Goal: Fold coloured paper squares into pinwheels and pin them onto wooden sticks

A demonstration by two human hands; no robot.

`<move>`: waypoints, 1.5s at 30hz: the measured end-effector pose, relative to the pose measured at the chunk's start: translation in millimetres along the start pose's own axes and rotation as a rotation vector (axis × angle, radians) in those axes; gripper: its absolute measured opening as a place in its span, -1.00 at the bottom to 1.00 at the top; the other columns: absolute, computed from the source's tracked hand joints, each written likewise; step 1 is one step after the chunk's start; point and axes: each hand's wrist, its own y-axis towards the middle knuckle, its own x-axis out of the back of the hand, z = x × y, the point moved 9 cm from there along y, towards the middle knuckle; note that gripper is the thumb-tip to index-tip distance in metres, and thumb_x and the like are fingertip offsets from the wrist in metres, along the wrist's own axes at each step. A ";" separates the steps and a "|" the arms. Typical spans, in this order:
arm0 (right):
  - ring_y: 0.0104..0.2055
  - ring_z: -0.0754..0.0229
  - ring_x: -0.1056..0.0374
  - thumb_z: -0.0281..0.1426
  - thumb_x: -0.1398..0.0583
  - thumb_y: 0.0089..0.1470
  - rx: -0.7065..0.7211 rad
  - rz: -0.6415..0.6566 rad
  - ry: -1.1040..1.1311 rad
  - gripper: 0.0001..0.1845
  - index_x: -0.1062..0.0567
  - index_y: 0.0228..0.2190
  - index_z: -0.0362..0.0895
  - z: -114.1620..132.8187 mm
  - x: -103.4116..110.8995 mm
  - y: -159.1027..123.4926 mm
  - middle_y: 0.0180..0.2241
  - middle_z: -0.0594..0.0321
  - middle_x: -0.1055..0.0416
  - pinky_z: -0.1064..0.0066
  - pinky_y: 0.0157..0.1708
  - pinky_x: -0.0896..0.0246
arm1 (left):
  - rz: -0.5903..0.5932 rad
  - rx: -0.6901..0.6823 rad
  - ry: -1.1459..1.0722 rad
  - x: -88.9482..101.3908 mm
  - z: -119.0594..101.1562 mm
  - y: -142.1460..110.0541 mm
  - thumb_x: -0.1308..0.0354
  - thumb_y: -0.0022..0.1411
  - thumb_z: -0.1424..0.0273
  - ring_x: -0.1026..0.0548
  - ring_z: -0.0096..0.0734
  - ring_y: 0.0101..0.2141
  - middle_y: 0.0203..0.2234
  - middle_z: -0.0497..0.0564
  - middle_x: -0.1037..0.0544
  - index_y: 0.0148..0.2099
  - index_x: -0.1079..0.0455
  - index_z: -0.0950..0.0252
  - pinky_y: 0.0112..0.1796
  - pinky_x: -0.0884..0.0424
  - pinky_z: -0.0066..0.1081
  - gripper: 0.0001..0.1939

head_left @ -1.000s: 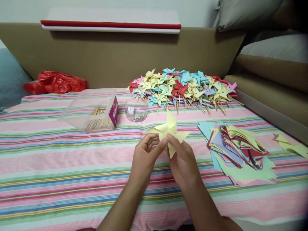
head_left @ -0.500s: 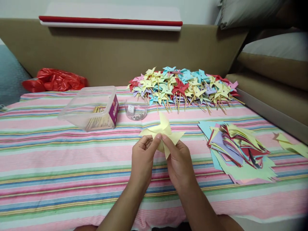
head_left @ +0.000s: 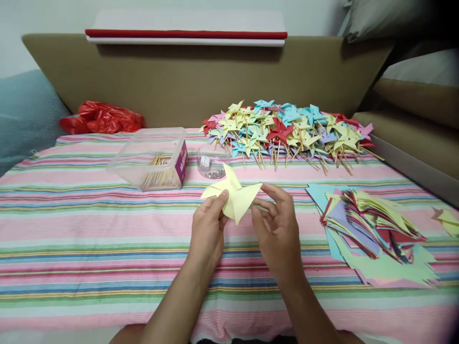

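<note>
A pale yellow paper pinwheel (head_left: 238,196), its blades folded in to the centre, is held up over the striped cloth. My left hand (head_left: 210,224) pinches it near the middle, thumb on top. To the right of it, my right hand (head_left: 278,224) has its fingers spread and curved. One fingertip lies close to the tip of the right blade; whether it touches I cannot tell. Just behind the pinwheel stands a clear plastic container (head_left: 214,165) with small metal pieces in it.
A clear box (head_left: 143,143) of wooden sticks stands at the left. Many finished pinwheels (head_left: 283,129) on sticks lie heaped at the back. Stacked coloured paper (head_left: 373,229) lies at the right, a red plastic bag (head_left: 103,117) at the back left. The striped cloth (head_left: 89,229) covers the surface.
My right hand has let go of the pinwheel's centre and moved right, fingers opening. The left hand keeps its pinch, and the pinwheel has tilted and shifted slightly left. The view has turned left.
</note>
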 end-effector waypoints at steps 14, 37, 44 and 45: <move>0.09 0.04 -0.38 -0.23 -0.25 0.18 -0.077 0.030 -0.104 -0.82 -0.61 -0.32 -0.04 -0.1 -0.5 1.5 -0.04 0.11 -0.42 0.25 -0.05 -0.44 | 0.066 -0.175 0.379 -16.3 -16.0 -13.2 -0.41 0.08 0.23 -0.49 -0.46 -0.45 -0.51 -0.04 -0.57 -0.38 -0.48 0.35 -0.38 -0.35 -0.49 -0.72; -0.03 0.09 -0.45 -0.26 -0.39 -0.01 -0.201 -0.167 0.120 -0.76 -0.50 -0.45 -0.12 -21.0 12.7 -0.3 0.00 0.12 -0.41 0.32 -0.17 -0.43 | 0.122 -0.151 0.373 -21.0 -4.7 -17.3 -0.38 0.13 0.24 -0.53 -0.41 -0.36 -0.44 0.01 -0.62 -0.35 -0.51 0.34 -0.29 -0.40 -0.46 -0.75; -0.08 0.10 -0.48 -0.27 -0.39 -0.01 -0.223 -0.149 0.166 -0.76 -0.48 -0.44 -0.13 -24.1 10.2 0.4 0.00 0.11 -0.43 0.31 -0.16 -0.44 | 0.143 -0.162 0.395 -22.4 -3.6 -17.2 -0.38 0.13 0.25 -0.54 -0.41 -0.35 -0.40 0.03 -0.63 -0.31 -0.52 0.35 -0.29 -0.41 -0.46 -0.76; -0.08 0.10 -0.48 -0.27 -0.39 -0.02 -0.218 -0.150 0.167 -0.76 -0.49 -0.44 -0.13 -23.9 10.3 0.5 0.00 0.11 -0.42 0.31 -0.16 -0.44 | 0.142 -0.167 0.400 -22.2 -3.7 -17.1 -0.38 0.14 0.25 -0.53 -0.42 -0.36 -0.41 0.03 -0.62 -0.32 -0.51 0.35 -0.29 -0.40 -0.46 -0.75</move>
